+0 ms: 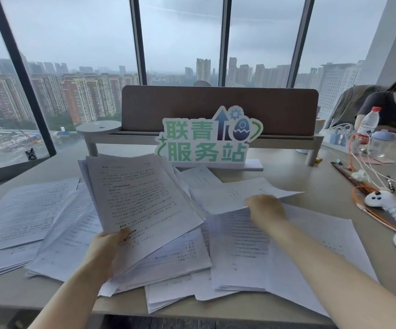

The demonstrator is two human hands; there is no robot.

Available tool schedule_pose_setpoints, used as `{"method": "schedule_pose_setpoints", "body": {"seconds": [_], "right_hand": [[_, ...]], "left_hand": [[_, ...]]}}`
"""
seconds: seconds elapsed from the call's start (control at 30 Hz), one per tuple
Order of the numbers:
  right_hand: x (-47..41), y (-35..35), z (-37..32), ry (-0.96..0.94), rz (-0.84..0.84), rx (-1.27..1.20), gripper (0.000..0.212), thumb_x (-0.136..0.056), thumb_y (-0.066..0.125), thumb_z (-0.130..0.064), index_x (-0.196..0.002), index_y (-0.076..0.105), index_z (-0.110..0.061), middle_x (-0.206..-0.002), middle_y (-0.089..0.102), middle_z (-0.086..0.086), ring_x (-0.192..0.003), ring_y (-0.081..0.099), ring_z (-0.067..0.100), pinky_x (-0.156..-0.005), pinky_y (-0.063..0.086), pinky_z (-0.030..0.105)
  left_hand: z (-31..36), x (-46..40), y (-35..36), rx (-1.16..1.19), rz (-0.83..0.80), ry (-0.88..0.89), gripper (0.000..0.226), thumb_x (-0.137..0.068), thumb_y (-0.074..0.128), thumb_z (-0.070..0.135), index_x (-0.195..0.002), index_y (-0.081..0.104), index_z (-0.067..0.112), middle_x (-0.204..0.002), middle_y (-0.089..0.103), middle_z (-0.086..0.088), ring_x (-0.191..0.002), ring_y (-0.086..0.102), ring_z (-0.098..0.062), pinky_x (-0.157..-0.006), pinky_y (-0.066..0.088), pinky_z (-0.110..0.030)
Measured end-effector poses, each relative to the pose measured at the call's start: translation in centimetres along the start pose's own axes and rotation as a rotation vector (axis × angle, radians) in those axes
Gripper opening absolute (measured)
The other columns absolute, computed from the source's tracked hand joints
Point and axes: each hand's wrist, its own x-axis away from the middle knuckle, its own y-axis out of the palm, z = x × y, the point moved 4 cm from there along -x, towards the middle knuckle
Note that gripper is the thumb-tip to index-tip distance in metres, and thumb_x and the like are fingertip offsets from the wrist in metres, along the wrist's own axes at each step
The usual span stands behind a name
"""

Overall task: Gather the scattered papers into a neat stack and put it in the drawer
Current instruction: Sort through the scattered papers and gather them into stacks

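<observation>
Left hand (108, 248) grips the gathered bundle (142, 193) at its near edge, tilted up off the desk (311, 176), so I read it as the growing stack. Right hand (267, 210) pinches one loose sheet (230, 195) at its near edge, lifted clear. Scattered papers (26, 210) lie across the desk; no drawer in view. Sign (206, 138) behind and controllers (387, 205) to the right limit room.

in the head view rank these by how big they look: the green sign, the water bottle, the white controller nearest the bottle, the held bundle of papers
1. held bundle of papers, gripped by the left hand; it is nearer the camera, which helps.
2. green sign.
3. and 4. water bottle and white controller look too alike to rank.
</observation>
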Motion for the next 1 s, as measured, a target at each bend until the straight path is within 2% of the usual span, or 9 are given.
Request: {"method": "schedule_pose_setpoints", "body": {"seconds": [0.1,0.17,0.27,0.43,0.6,0.67,0.8,0.9,1.0], "right_hand": [[1.9,-0.4,3.9,0.089,0.119,-0.221,0.038,-0.069,0.045,0.013,-0.082,0.072,-0.011,-0.089,0.069,0.014,-0.094,0.062,0.035,-0.064,0.047,0.031],[3.6,-0.3,6.3,0.151,0.172,-0.356,0.049,-0.075,0.045,0.016,-0.094,0.078,-0.015,-0.103,0.072,0.015,-0.106,0.061,0.037,-0.082,0.054,0.037],[6.7,-0.3,8.8,0.225,0.196,-0.479,0.048,-0.085,0.045,0.014,-0.109,0.076,-0.014,-0.125,0.069,0.007,-0.13,0.053,0.029,-0.103,0.044,0.035],[11.1,-0.2,11.4,0.268,0.212,-0.57,0.05,-0.082,0.045,0.018,-0.101,0.078,-0.015,-0.128,0.067,0.007,-0.133,0.049,0.029,-0.105,0.038,0.031],[14.6,0.1,13.7,0.272,0.102,-0.676,0.063,-0.088,0.048,0.0,-0.07,0.068,-0.057,-0.143,0.052,0.006,-0.135,0.044,0.025,-0.1,0.03,0.028],[15.5,0.6,14.2,0.294,0.008,-0.715,0.066,-0.092,0.053,0.0,-0.074,0.066,-0.063,-0.151,0.042,0.002,-0.14,0.036,0.024,-0.107,0.028,0.031],[16.6,1.1,14.1,0.38,-0.192,-0.745,0.047,-0.095,0.044,0.004,-0.094,0.071,-0.035,-0.159,0.028,0.001,-0.145,0.029,0.021,-0.107,0.023,0.022],[17.0,0.5,14.5,0.495,-0.155,-0.734,0.046,-0.09,0.036,0.008,-0.09,0.069,-0.023,-0.15,0.043,0.006,-0.139,0.039,0.023,-0.103,0.029,0.024],[16.8,0.1,14.8,0.649,-0.073,-0.656,0.02,-0.093,0.048,-0.023,-0.102,0.066,-0.024,-0.13,0.06,0.007,-0.117,0.055,0.028,-0.093,0.045,0.033]], "left_hand": [[0.1,0.3,0.3,0.034,-0.023,0.002,0.024,-0.085,0.069,0.011,-0.106,0.059,0.007,-0.107,0.062,-0.014,-0.096,0.056,-0.032,-0.089,0.044,-0.042],[0.3,0.5,0.5,0.036,-0.032,0.0,0.024,-0.082,0.072,0.015,-0.103,0.062,0.007,-0.107,0.065,-0.015,-0.098,0.06,-0.036,-0.094,0.048,-0.049],[1.0,1.1,2.0,0.017,-0.081,-0.001,0.024,-0.079,0.074,0.016,-0.099,0.064,0.008,-0.106,0.067,-0.017,-0.098,0.062,-0.039,-0.094,0.048,-0.055],[1.6,3.1,5.7,-0.015,-0.193,0.012,0.02,-0.082,0.07,0.011,-0.1,0.064,0.003,-0.098,0.067,-0.016,-0.093,0.062,-0.038,-0.091,0.05,-0.052],[0.8,4.5,9.1,-0.079,-0.255,0.007,0.011,-0.082,0.071,0.015,-0.09,0.064,0.011,-0.096,0.067,-0.015,-0.091,0.062,-0.038,-0.086,0.052,-0.052],[0.4,5.3,10.5,-0.093,-0.27,0.014,0.016,-0.082,0.071,0.013,-0.096,0.063,0.01,-0.092,0.067,-0.013,-0.086,0.062,-0.036,-0.082,0.053,-0.048],[-0.4,6.3,12.9,-0.101,-0.316,-0.006,0.02,-0.084,0.069,0.008,-0.102,0.063,0.005,-0.089,0.066,-0.012,-0.085,0.061,-0.035,-0.086,0.051,-0.049],[-0.8,6.6,14.1,-0.108,-0.342,-0.028,0.013,-0.084,0.069,0.01,-0.095,0.065,0.008,-0.094,0.067,-0.014,-0.085,0.062,-0.036,-0.083,0.053,-0.048],[-1.2,6.8,14.9,-0.113,-0.362,-0.026,0.012,-0.084,0.069,0.011,-0.095,0.064,0.011,-0.094,0.067,-0.013,-0.085,0.063,-0.036,-0.077,0.053,-0.044]]}}
